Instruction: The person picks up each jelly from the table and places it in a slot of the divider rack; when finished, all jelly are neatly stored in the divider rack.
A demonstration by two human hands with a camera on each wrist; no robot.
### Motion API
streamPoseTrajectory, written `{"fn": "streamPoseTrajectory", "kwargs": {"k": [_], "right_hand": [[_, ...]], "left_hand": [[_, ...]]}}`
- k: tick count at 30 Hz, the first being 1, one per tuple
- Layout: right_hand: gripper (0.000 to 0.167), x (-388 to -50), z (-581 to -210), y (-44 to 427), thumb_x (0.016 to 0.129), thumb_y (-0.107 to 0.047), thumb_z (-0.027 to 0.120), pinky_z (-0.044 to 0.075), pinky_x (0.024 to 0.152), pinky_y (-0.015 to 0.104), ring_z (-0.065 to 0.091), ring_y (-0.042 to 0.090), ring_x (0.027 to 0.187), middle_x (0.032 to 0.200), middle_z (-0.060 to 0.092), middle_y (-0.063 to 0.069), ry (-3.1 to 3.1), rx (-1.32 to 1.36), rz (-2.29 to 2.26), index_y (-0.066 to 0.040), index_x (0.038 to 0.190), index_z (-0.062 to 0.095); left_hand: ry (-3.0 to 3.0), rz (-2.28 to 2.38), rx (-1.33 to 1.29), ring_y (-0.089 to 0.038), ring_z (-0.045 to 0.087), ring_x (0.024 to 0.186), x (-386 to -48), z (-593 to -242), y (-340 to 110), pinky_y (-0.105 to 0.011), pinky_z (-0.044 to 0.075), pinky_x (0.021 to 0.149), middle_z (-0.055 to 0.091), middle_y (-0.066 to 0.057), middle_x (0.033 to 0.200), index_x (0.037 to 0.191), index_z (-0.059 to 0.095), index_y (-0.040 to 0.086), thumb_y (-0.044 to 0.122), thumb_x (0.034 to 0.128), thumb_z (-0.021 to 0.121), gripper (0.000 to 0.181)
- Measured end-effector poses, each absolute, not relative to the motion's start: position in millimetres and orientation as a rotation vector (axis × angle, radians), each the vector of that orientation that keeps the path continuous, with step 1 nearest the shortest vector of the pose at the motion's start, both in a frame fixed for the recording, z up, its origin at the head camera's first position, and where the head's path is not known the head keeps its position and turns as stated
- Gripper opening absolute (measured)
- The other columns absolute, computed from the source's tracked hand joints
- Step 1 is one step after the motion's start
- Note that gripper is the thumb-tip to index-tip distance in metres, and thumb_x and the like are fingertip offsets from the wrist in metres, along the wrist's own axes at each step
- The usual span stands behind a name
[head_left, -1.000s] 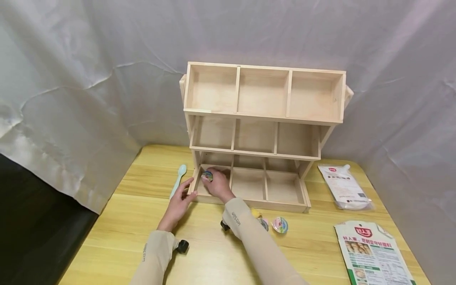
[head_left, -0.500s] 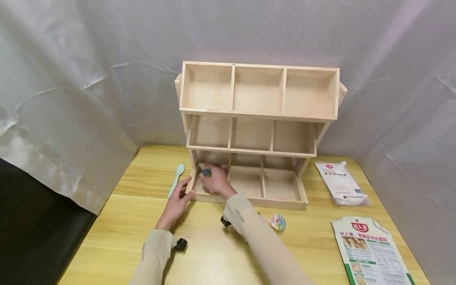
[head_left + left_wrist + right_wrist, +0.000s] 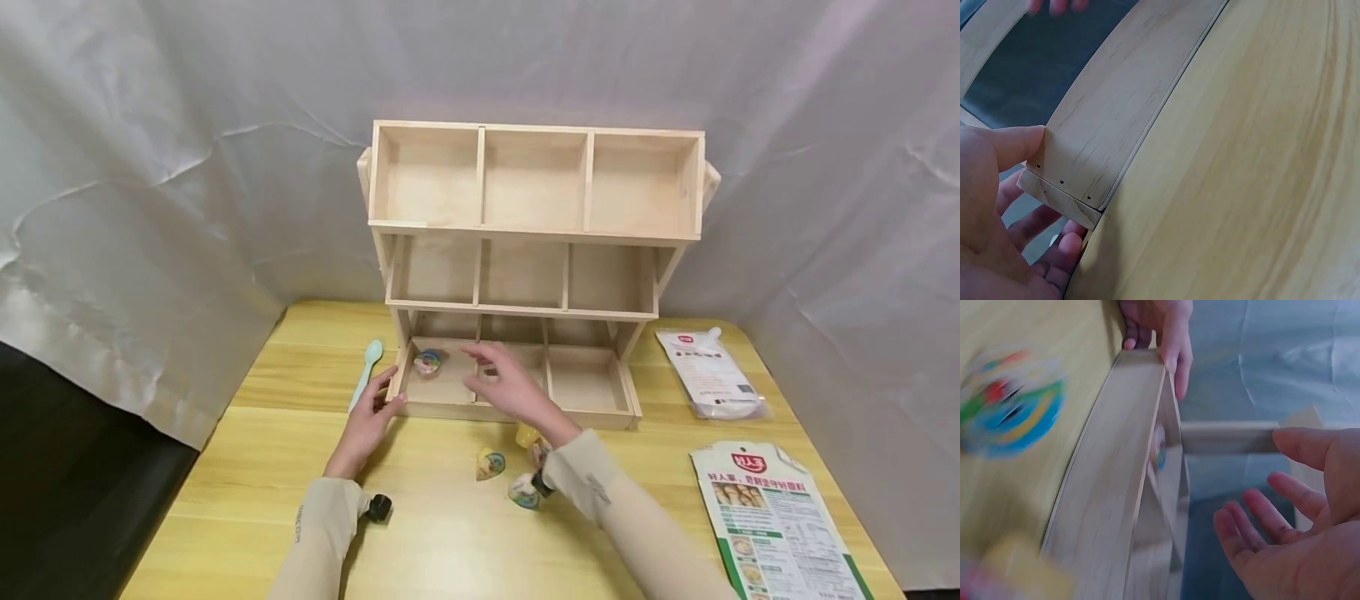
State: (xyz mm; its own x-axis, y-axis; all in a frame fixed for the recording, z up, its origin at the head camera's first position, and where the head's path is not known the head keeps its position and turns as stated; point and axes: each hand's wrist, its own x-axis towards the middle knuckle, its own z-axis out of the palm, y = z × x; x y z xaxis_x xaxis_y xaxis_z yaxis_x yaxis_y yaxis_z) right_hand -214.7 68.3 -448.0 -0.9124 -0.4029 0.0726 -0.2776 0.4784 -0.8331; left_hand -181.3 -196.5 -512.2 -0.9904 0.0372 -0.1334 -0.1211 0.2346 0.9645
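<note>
A small jelly cup (image 3: 428,362) with a colourful printed lid sits in the bottom-left compartment of the three-tier wooden shelf (image 3: 525,309). My left hand (image 3: 369,423) holds that shelf's lower front-left corner; the left wrist view has its thumb on the front board (image 3: 1110,106) and the fingers behind the end piece. Fingers spread, my right hand (image 3: 513,387) hovers over the bottom tier near the left divider, holding nothing. On the table below it lie several more jelly cups, among them one with a yellow body (image 3: 491,464) and a pale one (image 3: 524,492) beside my right wrist.
A pale green spoon (image 3: 367,372) lies left of the shelf. To the right are a white sealed pouch (image 3: 707,372) and a larger printed packet (image 3: 776,517). Grey curtain (image 3: 187,208) hangs behind the table (image 3: 300,375).
My right hand has let go of the jelly cup in the bottom-left compartment and moved right, fingers opening. The left hand keeps its hold on the corner. The head view has shifted slightly.
</note>
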Motion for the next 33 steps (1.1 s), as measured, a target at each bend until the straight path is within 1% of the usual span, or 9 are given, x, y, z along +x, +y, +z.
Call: {"fn": "streamPoseTrajectory", "kwargs": {"k": [3, 6, 11, 16, 17, 20, 24, 27, 33], "right_hand": [[0.053, -201, -449, 98, 0.100, -0.018, 0.069, 0.045, 0.111, 0.053, 0.055, 0.036, 0.131, 0.144, 0.056, 0.012, 2.626, -0.581, -1.390, -0.011, 0.150, 0.054], [0.050, -188, -453, 126, 0.099, -0.017, 0.070, 0.046, 0.109, 0.054, 0.056, 0.036, 0.128, 0.141, 0.058, 0.014, 2.680, -0.560, -1.361, -0.009, 0.147, 0.056], [0.046, -165, -464, 165, 0.099, -0.016, 0.070, 0.046, 0.108, 0.057, 0.056, 0.040, 0.128, 0.138, 0.061, 0.018, 2.709, -0.507, -1.358, -0.005, 0.143, 0.059], [0.044, -146, -479, 194, 0.100, -0.013, 0.069, 0.046, 0.106, 0.060, 0.058, 0.041, 0.125, 0.135, 0.062, 0.021, 2.715, -0.456, -1.355, -0.002, 0.141, 0.060], [0.044, -144, -482, 199, 0.099, -0.012, 0.070, 0.046, 0.106, 0.059, 0.058, 0.041, 0.124, 0.134, 0.062, 0.021, 2.719, -0.441, -1.351, -0.001, 0.140, 0.061], [0.045, -138, -490, 207, 0.098, -0.011, 0.072, 0.047, 0.106, 0.059, 0.059, 0.041, 0.123, 0.133, 0.063, 0.020, 2.733, -0.414, -1.330, -0.002, 0.141, 0.061], [0.049, -133, -498, 212, 0.094, -0.012, 0.075, 0.050, 0.103, 0.057, 0.061, 0.041, 0.121, 0.134, 0.064, 0.019, 2.738, -0.384, -1.313, -0.003, 0.140, 0.062], [0.051, -131, -503, 214, 0.090, -0.013, 0.080, 0.052, 0.101, 0.055, 0.063, 0.039, 0.118, 0.132, 0.064, 0.018, 2.744, -0.365, -1.273, -0.005, 0.138, 0.064], [0.057, -129, -508, 215, 0.079, -0.009, 0.089, 0.053, 0.097, 0.052, 0.063, 0.033, 0.113, 0.131, 0.065, 0.015, 2.742, -0.357, -1.215, -0.009, 0.132, 0.069]], "left_hand": [[2.374, 1.864, -0.081, -0.038, 0.051, 0.130, -179, -507, -195, -0.040, 0.045, 0.099, 0.039, -0.021, 0.159, 0.162, 0.036, 0.015, 0.018, 0.1063, 0.059, 0.060], [2.380, 1.863, -0.084, -0.038, 0.050, 0.131, -179, -506, -196, -0.041, 0.046, 0.100, 0.038, -0.021, 0.160, 0.162, 0.036, 0.015, 0.019, 0.1064, 0.059, 0.060], [2.381, 1.860, -0.088, -0.039, 0.050, 0.131, -179, -509, -198, -0.047, 0.045, 0.103, 0.037, -0.021, 0.160, 0.162, 0.035, 0.016, 0.019, 0.1065, 0.059, 0.061], [2.384, 1.856, -0.085, -0.039, 0.050, 0.132, -179, -510, -198, -0.047, 0.045, 0.104, 0.036, -0.021, 0.161, 0.162, 0.035, 0.016, 0.019, 0.1066, 0.059, 0.061], [2.386, 1.856, -0.084, -0.039, 0.050, 0.132, -179, -510, -198, -0.046, 0.045, 0.103, 0.037, -0.021, 0.161, 0.162, 0.035, 0.016, 0.019, 0.1064, 0.060, 0.061], [2.404, 1.861, -0.079, -0.037, 0.050, 0.131, -185, -527, -200, -0.042, 0.046, 0.101, 0.038, -0.019, 0.160, 0.162, 0.036, 0.020, 0.023, 0.1062, 0.061, 0.061], [2.399, 1.866, -0.084, -0.037, 0.050, 0.131, -190, -536, -201, -0.044, 0.046, 0.102, 0.037, -0.018, 0.160, 0.162, 0.035, 0.021, 0.024, 0.1065, 0.060, 0.061], [2.380, 1.865, -0.087, -0.039, 0.049, 0.132, -189, -531, -199, -0.046, 0.045, 0.102, 0.036, -0.021, 0.161, 0.163, 0.033, 0.017, 0.020, 0.1067, 0.059, 0.062], [2.420, 1.869, -0.071, -0.035, 0.050, 0.132, -195, -550, -201, -0.035, 0.044, 0.098, 0.040, -0.015, 0.159, 0.162, 0.036, 0.025, 0.027, 0.1062, 0.061, 0.061]]}}
